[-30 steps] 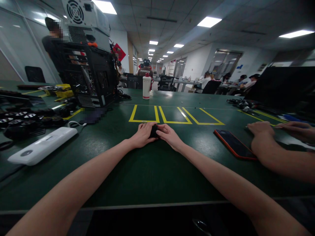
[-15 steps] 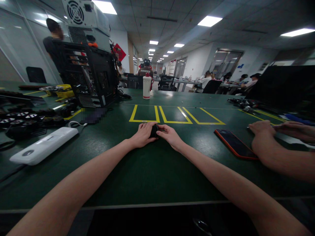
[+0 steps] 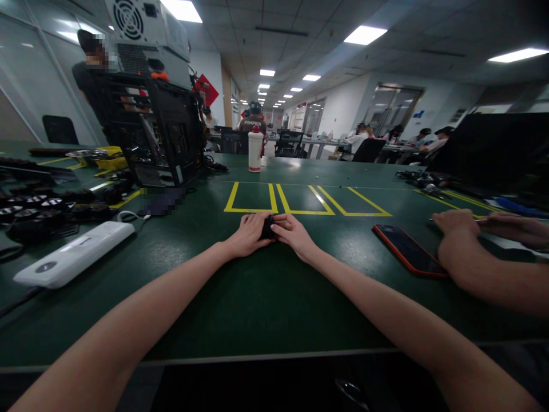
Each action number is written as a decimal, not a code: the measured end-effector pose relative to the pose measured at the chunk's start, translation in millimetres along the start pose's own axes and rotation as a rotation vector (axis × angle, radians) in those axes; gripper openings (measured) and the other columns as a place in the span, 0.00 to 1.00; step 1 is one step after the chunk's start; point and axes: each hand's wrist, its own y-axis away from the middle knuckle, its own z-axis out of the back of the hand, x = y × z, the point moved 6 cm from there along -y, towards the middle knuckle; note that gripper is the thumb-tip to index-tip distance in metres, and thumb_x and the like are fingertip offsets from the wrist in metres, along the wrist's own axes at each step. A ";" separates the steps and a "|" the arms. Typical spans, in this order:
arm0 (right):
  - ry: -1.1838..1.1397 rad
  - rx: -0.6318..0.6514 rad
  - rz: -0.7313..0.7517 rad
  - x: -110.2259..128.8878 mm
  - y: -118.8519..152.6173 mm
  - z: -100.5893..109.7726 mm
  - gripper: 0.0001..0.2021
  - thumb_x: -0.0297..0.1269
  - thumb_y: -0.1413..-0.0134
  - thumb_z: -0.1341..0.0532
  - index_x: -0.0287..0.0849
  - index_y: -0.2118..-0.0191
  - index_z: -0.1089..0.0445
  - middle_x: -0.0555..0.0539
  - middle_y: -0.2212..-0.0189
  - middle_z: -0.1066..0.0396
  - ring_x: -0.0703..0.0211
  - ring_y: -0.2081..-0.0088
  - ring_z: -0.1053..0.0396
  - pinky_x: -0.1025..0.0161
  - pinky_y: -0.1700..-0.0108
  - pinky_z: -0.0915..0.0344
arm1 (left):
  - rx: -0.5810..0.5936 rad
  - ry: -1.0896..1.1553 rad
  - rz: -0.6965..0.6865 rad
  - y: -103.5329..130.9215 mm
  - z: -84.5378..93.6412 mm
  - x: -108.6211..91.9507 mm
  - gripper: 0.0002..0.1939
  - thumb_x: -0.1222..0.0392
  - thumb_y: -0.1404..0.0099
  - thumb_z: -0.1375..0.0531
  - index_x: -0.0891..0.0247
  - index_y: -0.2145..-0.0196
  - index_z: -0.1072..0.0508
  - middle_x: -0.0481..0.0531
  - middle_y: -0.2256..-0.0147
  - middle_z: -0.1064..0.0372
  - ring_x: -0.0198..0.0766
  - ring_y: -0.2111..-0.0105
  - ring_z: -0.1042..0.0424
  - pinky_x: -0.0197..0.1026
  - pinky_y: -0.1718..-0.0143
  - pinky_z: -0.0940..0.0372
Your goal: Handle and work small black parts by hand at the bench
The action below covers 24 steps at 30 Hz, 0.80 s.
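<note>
Handling seems the step in hand, the left hand (image 3: 249, 235) wrapped around a small black object (image 3: 266, 228) low at the worktop (image 3: 266, 303), the right hand (image 3: 294, 235) pinching its right side, and the next move probably calls for a steady left grip

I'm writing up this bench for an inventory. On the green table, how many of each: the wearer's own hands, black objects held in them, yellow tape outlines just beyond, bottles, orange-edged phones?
Own hands: 2 (left hand, right hand)
Held black object: 1, partly hidden
Yellow tape outlines: 3
White bottle: 1
Orange-edged phone: 1
Total: 8
</note>
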 end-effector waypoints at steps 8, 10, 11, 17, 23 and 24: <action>-0.007 0.064 0.086 6.8 2.5 -2.4 0.16 0.32 0.61 0.36 0.43 0.62 0.36 0.49 0.59 0.35 0.61 0.56 0.35 0.57 0.50 0.41 | 0.017 0.007 0.017 0.3 0.9 -0.4 0.29 0.54 0.42 0.45 0.61 0.46 0.53 0.60 0.50 0.45 0.49 0.49 0.44 0.53 0.49 0.52; -0.007 0.075 0.105 9.1 4.5 -3.7 0.17 0.30 0.63 0.36 0.44 0.63 0.37 0.50 0.60 0.35 0.61 0.56 0.35 0.58 0.50 0.41 | 0.016 0.013 0.019 0.1 0.8 -0.2 0.29 0.55 0.42 0.45 0.61 0.46 0.53 0.60 0.50 0.45 0.49 0.49 0.44 0.54 0.49 0.52; 0.006 0.071 0.108 9.9 5.2 -3.9 0.16 0.31 0.63 0.36 0.45 0.63 0.37 0.50 0.60 0.35 0.61 0.56 0.36 0.58 0.51 0.40 | 0.014 0.016 0.020 -0.1 0.7 0.0 0.29 0.55 0.42 0.45 0.61 0.46 0.53 0.60 0.50 0.45 0.49 0.49 0.44 0.53 0.49 0.52; 0.050 0.004 0.056 7.3 4.3 -1.6 0.11 0.39 0.58 0.39 0.46 0.65 0.37 0.51 0.64 0.35 0.61 0.61 0.35 0.59 0.58 0.37 | 0.004 0.014 0.014 -0.8 0.3 0.3 0.30 0.54 0.43 0.44 0.61 0.47 0.53 0.59 0.50 0.44 0.48 0.49 0.44 0.53 0.49 0.52; 0.015 0.026 -0.001 2.4 1.6 -1.9 0.16 0.36 0.58 0.38 0.46 0.59 0.37 0.49 0.60 0.35 0.61 0.61 0.34 0.57 0.56 0.38 | 0.008 0.015 0.017 -0.2 0.8 0.3 0.30 0.54 0.43 0.45 0.61 0.46 0.53 0.59 0.50 0.44 0.48 0.49 0.44 0.53 0.49 0.52; 0.012 0.041 0.004 2.7 1.5 -2.3 0.16 0.36 0.58 0.38 0.45 0.59 0.36 0.48 0.59 0.35 0.61 0.59 0.34 0.57 0.54 0.38 | 0.008 0.013 0.020 -0.1 0.9 0.5 0.30 0.54 0.43 0.45 0.61 0.46 0.53 0.59 0.50 0.44 0.48 0.49 0.44 0.53 0.49 0.52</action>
